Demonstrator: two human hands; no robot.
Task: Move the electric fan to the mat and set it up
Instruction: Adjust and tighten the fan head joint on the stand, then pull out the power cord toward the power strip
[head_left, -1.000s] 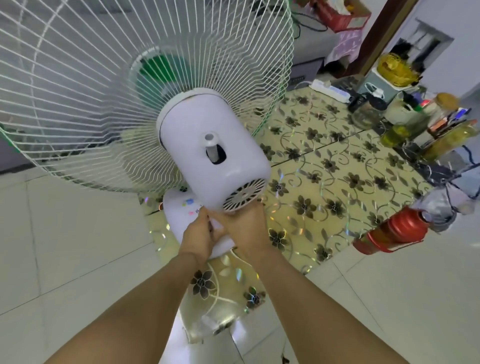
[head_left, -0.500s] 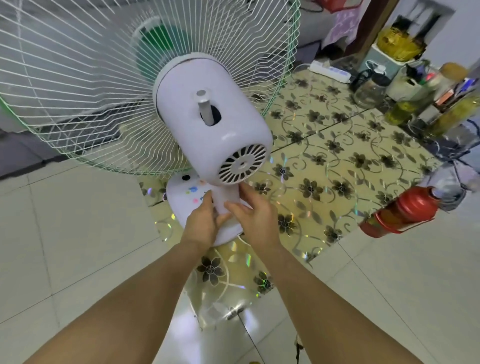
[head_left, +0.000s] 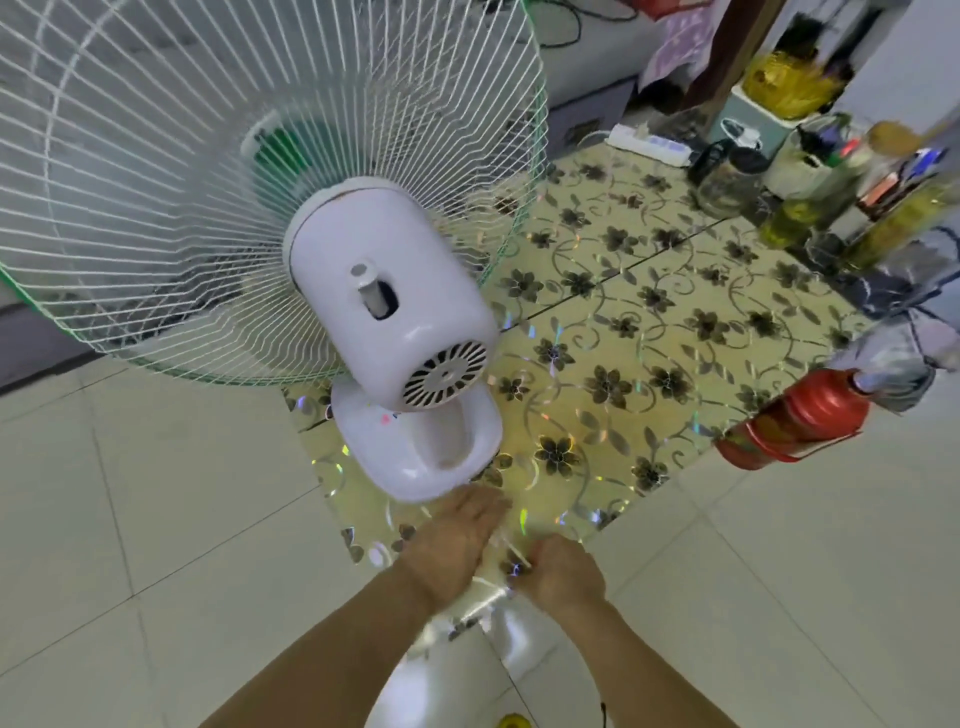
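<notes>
The electric fan stands upright with its white base (head_left: 415, 452) on the near corner of the flowered yellow mat (head_left: 649, 312). Its white motor housing (head_left: 395, 312) faces me, and the wide wire grille (head_left: 208, 182) fills the upper left. Both hands are off the fan, low over the mat's corner. My left hand (head_left: 452, 535) lies flat with straight fingers just in front of the base. My right hand (head_left: 563, 574) is curled, pinching a thin white cord (head_left: 511, 552) that runs between the two hands.
A red thermos (head_left: 795, 421) lies at the mat's right edge. A white power strip (head_left: 649, 143), a glass kettle (head_left: 727, 176) and crowded bottles (head_left: 883, 208) line the far right. Pale floor tiles surround the mat's near and left sides.
Both hands let go of the fan's neck and dropped to the mat corner in front of the base. The fan stays standing; the right hand now pinches a white cord.
</notes>
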